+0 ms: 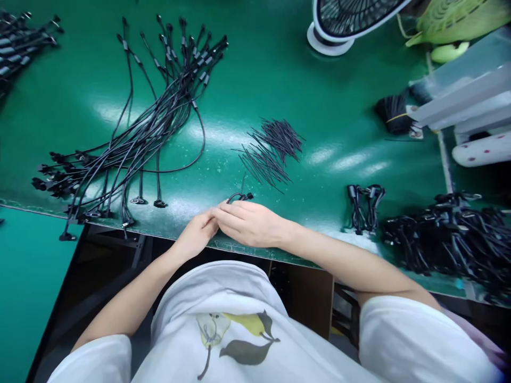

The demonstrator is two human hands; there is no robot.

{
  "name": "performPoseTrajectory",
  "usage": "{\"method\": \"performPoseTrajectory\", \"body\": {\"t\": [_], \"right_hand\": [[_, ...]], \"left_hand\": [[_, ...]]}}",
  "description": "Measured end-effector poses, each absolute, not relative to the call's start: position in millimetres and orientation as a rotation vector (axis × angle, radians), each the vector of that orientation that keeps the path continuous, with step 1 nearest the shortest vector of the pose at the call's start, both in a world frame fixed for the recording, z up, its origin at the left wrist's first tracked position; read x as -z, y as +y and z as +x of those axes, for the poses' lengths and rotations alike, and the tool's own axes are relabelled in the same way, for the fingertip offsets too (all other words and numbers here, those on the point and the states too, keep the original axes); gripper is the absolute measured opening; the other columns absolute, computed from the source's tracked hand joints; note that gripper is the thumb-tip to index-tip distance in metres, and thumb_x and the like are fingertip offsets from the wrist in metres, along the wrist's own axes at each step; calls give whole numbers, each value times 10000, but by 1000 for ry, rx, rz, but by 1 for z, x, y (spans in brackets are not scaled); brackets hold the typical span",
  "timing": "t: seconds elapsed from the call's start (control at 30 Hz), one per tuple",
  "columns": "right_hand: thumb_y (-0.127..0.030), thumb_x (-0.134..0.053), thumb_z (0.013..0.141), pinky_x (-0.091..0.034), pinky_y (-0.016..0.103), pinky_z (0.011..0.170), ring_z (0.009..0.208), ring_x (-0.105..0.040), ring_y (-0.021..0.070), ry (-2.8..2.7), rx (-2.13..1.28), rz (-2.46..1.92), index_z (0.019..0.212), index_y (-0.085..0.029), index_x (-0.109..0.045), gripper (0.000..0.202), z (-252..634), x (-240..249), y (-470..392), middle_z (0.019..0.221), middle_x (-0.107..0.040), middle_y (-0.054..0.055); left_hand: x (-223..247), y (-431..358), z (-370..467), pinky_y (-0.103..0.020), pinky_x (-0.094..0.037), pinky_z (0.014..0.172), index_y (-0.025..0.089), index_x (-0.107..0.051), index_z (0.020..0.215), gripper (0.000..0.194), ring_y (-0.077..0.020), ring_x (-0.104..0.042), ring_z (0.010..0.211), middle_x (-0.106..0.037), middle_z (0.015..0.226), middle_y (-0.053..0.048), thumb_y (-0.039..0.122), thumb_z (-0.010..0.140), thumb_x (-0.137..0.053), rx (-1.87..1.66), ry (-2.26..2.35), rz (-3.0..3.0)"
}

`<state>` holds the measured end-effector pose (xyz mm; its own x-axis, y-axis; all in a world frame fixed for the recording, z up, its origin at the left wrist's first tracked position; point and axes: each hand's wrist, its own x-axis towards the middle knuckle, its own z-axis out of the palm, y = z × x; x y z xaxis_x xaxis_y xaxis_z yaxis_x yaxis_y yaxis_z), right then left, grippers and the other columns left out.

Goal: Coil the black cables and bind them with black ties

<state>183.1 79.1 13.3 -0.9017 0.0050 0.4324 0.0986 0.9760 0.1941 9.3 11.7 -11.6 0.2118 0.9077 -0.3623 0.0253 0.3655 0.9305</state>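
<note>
At the table's front edge my left hand [196, 233] and my right hand [253, 223] meet, their fingertips pressed together. A black cable [235, 196] is held between them. Its looped part and one connector show just beyond my right fingers; the rest is hidden under the hands. A thin dark strip pokes up beside the loop. Both hands are closed, the right one partly covering the left fingertips. Just past them lies a loose pile of short black twist ties [275, 149]. To the left spreads a large heap of straight black cables [159, 117] with connectors at both ends.
Several bundled cables [364, 207] lie right of my forearm, beside a bigger pile of them [451, 234]. A white fan [331, 40] stands at the back. A banded black bundle [394, 114] and a yellow-green basket [459, 21] are at right. More cables [24, 45] lie far left.
</note>
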Motion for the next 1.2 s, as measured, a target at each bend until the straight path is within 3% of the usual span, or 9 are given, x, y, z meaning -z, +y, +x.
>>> {"method": "performPoseTrajectory", "body": {"t": [0.07,0.17,0.27,0.47,0.67,0.87,1.0,1.07,1.2], "right_hand": [[-151,-417,978,-436,326,805,899,-580,175,-2752,328,78,930,-106,-626,220,183,-18,83,1017,-658,111],[-134,-389,983,-428,340,716,788,-567,172,-2859,382,116,942,-100,-624,241,183,-23,84,878,-633,90],[-122,-404,969,-377,347,619,716,-529,178,-2953,430,53,917,-107,-632,235,183,-26,82,810,-596,78],[-26,-377,901,-285,364,571,667,-447,205,-3001,438,166,796,-170,-624,305,179,-30,78,738,-555,79],[-78,-428,890,-241,340,542,597,-423,186,-2989,173,-278,721,-170,-570,238,172,-12,82,649,-533,66],[-204,-446,965,-364,269,621,670,-550,149,-2584,-110,-825,787,-175,-604,239,161,2,77,732,-625,41],[-242,-416,986,-399,254,603,654,-557,139,-2364,-619,-860,811,-198,-597,255,161,5,69,724,-603,23],[-264,-424,985,-399,253,583,624,-542,134,-2295,-820,-881,749,-205,-571,285,164,4,71,684,-568,7],[-287,-464,968,-403,262,590,623,-543,138,-2185,-908,-973,699,-209,-546,292,173,-3,81,668,-566,-2]], "left_hand": [[12,10,7,-238,-240,500,112,-653,1173,427,-94,-293,528,-364,561,61,406,873,-574,-736,1169,989],[15,6,8,-226,-255,515,120,-328,1500,676,-91,-331,538,-381,607,77,344,893,-527,-727,1165,853],[22,4,11,-228,-280,527,126,-145,1558,808,-91,-365,552,-427,651,76,314,878,-538,-775,1174,820],[25,2,16,-251,-329,566,124,-389,1468,675,-115,-400,553,-465,584,73,211,819,-551,-753,1191,804],[19,11,27,-276,-398,699,151,-683,831,179,-136,-474,685,-560,682,11,154,764,-518,-1015,1111,655],[18,23,24,-338,-375,992,169,-708,957,225,-199,-568,1010,-676,981,-55,196,741,-653,-1339,1039,434],[9,21,13,-356,-389,971,189,-706,769,69,-197,-546,987,-604,1015,-47,186,772,-637,-1404,1070,657],[5,17,9,-378,-370,981,198,-694,662,207,-208,-515,985,-582,981,-54,190,832,-576,-1367,1218,973],[9,7,5,-410,-350,970,242,-765,773,292,-229,-489,949,-580,916,-74,155,864,-501,-1046,1359,1660]]}}
